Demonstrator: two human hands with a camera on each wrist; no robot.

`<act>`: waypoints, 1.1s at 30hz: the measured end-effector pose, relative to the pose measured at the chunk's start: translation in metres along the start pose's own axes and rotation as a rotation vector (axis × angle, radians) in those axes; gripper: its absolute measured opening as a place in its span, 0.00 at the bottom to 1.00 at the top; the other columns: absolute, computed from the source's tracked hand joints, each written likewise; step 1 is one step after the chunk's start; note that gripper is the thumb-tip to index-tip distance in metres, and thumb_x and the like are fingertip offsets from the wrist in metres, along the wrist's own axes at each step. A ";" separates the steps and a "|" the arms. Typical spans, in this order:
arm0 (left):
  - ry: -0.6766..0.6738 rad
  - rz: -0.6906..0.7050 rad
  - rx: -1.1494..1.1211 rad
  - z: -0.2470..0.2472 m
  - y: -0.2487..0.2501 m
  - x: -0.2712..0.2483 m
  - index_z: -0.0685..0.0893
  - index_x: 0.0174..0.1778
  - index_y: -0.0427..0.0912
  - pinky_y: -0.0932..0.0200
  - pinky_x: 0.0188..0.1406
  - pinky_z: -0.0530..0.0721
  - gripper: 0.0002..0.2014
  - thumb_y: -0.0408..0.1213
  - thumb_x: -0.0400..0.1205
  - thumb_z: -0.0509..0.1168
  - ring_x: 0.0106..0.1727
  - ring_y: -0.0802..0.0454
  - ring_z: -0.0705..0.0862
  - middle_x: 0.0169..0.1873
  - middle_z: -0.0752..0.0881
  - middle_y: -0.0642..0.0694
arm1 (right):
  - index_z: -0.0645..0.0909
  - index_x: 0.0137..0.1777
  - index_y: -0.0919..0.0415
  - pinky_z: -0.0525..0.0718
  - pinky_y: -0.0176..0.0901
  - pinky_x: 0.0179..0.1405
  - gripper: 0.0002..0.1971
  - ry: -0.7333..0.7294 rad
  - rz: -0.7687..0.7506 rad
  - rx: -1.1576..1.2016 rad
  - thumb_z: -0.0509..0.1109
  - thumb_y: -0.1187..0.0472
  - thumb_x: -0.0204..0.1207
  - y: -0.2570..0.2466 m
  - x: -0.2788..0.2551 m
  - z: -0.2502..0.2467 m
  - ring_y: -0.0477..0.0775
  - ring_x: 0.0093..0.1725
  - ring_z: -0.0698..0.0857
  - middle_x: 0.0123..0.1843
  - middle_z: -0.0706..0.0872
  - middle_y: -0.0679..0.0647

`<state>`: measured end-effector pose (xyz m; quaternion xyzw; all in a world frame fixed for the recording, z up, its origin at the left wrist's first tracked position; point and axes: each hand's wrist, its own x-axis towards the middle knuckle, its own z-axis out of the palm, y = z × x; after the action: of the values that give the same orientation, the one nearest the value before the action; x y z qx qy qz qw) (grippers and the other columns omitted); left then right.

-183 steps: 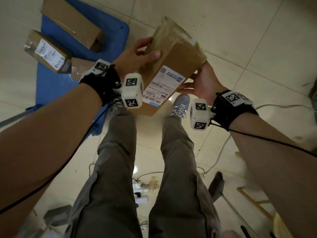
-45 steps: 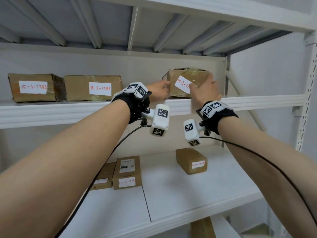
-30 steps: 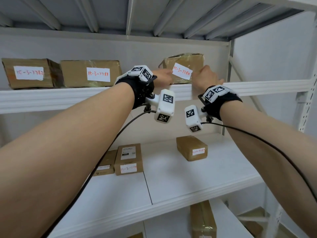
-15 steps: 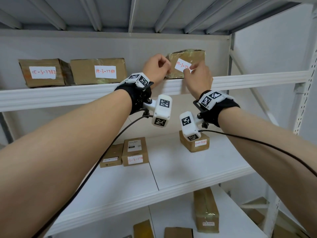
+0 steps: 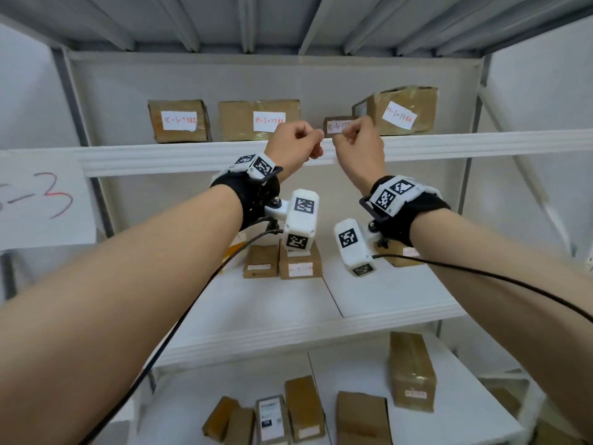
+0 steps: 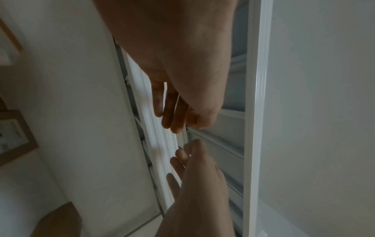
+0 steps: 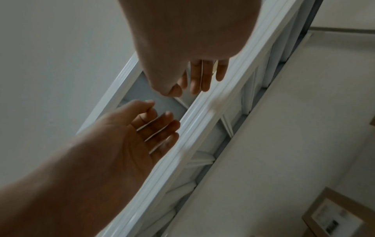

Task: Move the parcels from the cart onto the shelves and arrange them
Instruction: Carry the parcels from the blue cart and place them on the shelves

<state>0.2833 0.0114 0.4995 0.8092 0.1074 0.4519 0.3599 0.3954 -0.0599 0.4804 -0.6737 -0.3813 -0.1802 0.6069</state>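
The taped brown parcel (image 5: 398, 110) with a white handwritten label sits at the right of the upper shelf (image 5: 481, 143), turned slightly askew. A small labelled parcel (image 5: 337, 125) stands just left of it, partly hidden by my right hand. Both hands hang in front of the shelf's edge, apart from the parcels and holding nothing. My left hand (image 5: 305, 139) has loosely curled fingers (image 6: 172, 115). My right hand (image 5: 349, 136) is also relaxed, fingers (image 7: 198, 80) hanging down. Each wrist view shows the two hands close together below the shelf rail.
Two more labelled parcels (image 5: 179, 120) (image 5: 260, 118) stand at the left of the upper shelf. The middle shelf (image 5: 272, 309) holds a few small parcels (image 5: 300, 264) at the back. Several parcels (image 5: 410, 370) lie on the lower shelf. A paper sign (image 5: 41, 203) hangs at left.
Both hands have let go of the right-hand parcel and drawn back from the upper shelf, fingers curling loosely. The head view has pulled back, so the lower shelf shows.
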 end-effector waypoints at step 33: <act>-0.247 -0.982 0.253 -0.301 -0.242 -0.486 0.84 0.46 0.39 0.71 0.31 0.80 0.05 0.36 0.84 0.64 0.42 0.50 0.87 0.44 0.89 0.45 | 0.77 0.42 0.52 0.87 0.56 0.59 0.04 -1.271 0.332 -0.048 0.69 0.57 0.78 -0.066 -0.483 0.259 0.62 0.55 0.88 0.52 0.90 0.60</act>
<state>-0.1998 0.0886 0.1173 0.7477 0.4849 0.1146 0.4389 -0.0215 0.0436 0.1332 -0.7121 -0.5523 0.3407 0.2680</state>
